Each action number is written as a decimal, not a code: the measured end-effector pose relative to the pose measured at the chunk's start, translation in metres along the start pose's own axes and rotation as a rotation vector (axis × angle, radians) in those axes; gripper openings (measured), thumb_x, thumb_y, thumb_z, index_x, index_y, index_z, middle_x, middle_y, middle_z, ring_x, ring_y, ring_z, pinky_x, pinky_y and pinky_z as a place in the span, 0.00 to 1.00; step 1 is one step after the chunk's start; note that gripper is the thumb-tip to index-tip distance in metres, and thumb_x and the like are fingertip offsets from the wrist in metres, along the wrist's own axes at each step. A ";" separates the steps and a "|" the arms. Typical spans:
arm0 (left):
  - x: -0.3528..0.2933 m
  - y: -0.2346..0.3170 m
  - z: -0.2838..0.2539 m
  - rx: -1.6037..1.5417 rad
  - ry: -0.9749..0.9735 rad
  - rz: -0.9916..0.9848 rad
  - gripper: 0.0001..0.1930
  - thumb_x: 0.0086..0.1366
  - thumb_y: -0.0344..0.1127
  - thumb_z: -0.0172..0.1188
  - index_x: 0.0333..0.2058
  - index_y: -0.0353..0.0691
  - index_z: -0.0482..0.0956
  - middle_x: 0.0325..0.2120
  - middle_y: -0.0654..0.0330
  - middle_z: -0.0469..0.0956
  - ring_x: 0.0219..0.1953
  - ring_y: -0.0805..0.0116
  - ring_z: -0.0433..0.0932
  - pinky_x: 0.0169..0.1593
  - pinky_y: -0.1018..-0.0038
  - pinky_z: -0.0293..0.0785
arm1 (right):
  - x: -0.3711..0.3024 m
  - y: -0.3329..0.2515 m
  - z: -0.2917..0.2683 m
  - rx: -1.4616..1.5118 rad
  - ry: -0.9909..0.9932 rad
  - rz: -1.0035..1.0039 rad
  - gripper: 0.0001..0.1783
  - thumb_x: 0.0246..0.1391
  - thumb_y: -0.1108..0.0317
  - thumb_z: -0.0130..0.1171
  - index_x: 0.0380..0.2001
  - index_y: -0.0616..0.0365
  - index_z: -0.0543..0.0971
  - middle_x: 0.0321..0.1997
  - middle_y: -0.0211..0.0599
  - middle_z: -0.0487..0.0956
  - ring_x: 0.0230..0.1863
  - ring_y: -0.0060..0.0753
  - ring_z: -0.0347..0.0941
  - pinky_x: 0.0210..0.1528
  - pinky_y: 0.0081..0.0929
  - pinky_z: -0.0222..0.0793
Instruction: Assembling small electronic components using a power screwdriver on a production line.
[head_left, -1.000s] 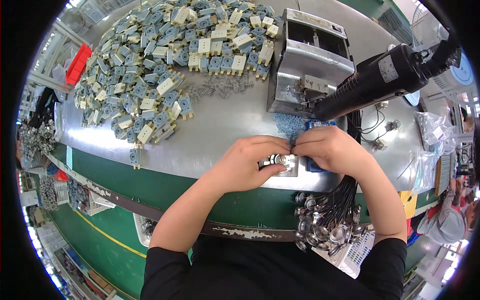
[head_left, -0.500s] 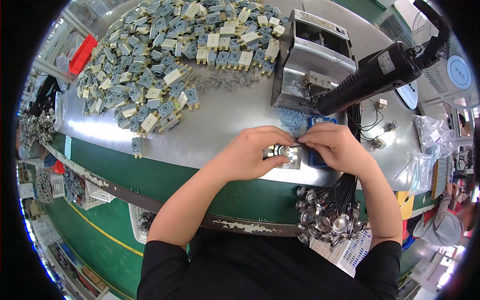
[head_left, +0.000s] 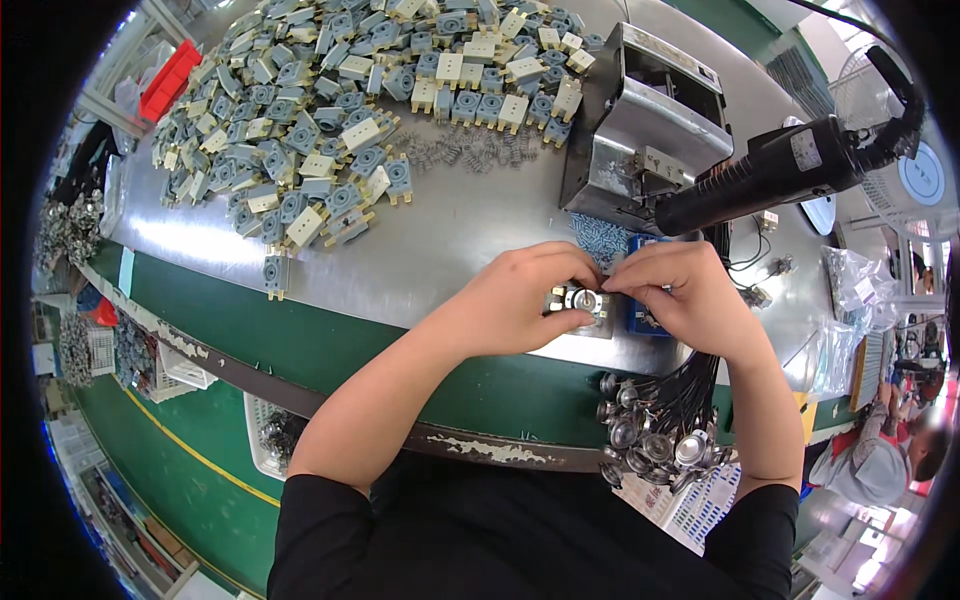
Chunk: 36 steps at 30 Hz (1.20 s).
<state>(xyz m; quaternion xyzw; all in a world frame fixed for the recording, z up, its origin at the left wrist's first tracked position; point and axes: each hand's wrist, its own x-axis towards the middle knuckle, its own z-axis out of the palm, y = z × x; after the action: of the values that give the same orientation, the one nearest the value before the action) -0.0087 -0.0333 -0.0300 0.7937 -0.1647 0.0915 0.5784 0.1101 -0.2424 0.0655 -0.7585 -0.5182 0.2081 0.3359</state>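
Note:
My left hand [head_left: 520,302] is closed around a small metal assembly with a round silver part [head_left: 586,299], thumb in front and fingers behind. My right hand [head_left: 690,295] meets it from the right, thumb and fingertips pinched together at the assembly's upper right edge. Whatever lies between those right fingertips is hidden. A flat metal plate [head_left: 598,331] shows just beneath the assembly. Behind my fingertips lies a heap of small bluish screws [head_left: 598,236]. A blue tray [head_left: 640,318] sits partly under my right hand.
A big pile of grey and cream switch-like blocks [head_left: 320,130] covers the far left, with loose springs [head_left: 470,150] beside it. A metal machine [head_left: 640,140] and a black electric screwdriver [head_left: 760,183] stand at right. Round metal parts on black wires [head_left: 655,440] hang over the near edge.
The whole view has shifted slightly, so the bench things appear further right. Both hands stay together at the metal assembly, with little change in their grip.

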 end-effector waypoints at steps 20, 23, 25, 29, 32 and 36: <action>-0.001 0.000 -0.001 0.013 -0.012 -0.056 0.18 0.55 0.29 0.77 0.44 0.36 0.83 0.48 0.51 0.83 0.51 0.49 0.83 0.56 0.60 0.79 | 0.000 -0.003 0.022 -0.059 0.012 0.107 0.13 0.55 0.83 0.65 0.43 0.63 0.77 0.37 0.46 0.85 0.43 0.47 0.87 0.44 0.34 0.79; 0.000 0.000 -0.001 0.011 -0.021 -0.054 0.19 0.55 0.29 0.77 0.45 0.36 0.83 0.48 0.52 0.83 0.51 0.49 0.83 0.55 0.60 0.80 | -0.001 -0.002 0.023 -0.010 0.017 0.163 0.14 0.54 0.83 0.65 0.43 0.63 0.77 0.38 0.46 0.85 0.43 0.48 0.87 0.45 0.37 0.79; 0.001 0.001 -0.001 0.013 -0.025 -0.049 0.19 0.55 0.29 0.77 0.45 0.36 0.83 0.47 0.52 0.84 0.51 0.49 0.84 0.55 0.60 0.80 | -0.003 0.002 0.024 -0.094 0.030 0.092 0.14 0.53 0.81 0.67 0.43 0.62 0.77 0.37 0.44 0.85 0.41 0.50 0.86 0.43 0.37 0.79; 0.000 0.002 0.002 0.009 -0.008 -0.054 0.17 0.56 0.29 0.76 0.44 0.35 0.85 0.48 0.52 0.85 0.50 0.49 0.85 0.55 0.61 0.81 | -0.007 0.002 0.024 -0.331 0.086 0.011 0.13 0.52 0.78 0.69 0.41 0.60 0.78 0.36 0.40 0.85 0.37 0.48 0.85 0.40 0.36 0.78; 0.002 0.000 0.000 0.031 -0.022 -0.024 0.15 0.57 0.29 0.75 0.43 0.35 0.86 0.49 0.52 0.85 0.50 0.50 0.85 0.54 0.62 0.82 | -0.011 0.004 0.020 -0.560 0.178 -0.166 0.13 0.50 0.74 0.72 0.38 0.59 0.79 0.32 0.38 0.82 0.31 0.44 0.81 0.36 0.33 0.74; 0.008 0.004 -0.004 0.074 -0.066 -0.006 0.15 0.57 0.29 0.75 0.43 0.36 0.87 0.48 0.52 0.86 0.49 0.50 0.86 0.53 0.61 0.83 | -0.040 0.029 -0.014 -0.345 0.735 -0.482 0.28 0.54 0.69 0.69 0.57 0.64 0.73 0.43 0.44 0.79 0.40 0.37 0.75 0.45 0.37 0.72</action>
<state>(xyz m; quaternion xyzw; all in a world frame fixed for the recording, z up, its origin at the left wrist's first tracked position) -0.0024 -0.0316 -0.0226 0.8177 -0.1776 0.0694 0.5431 0.1229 -0.2901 0.0530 -0.6847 -0.5532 -0.2471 0.4050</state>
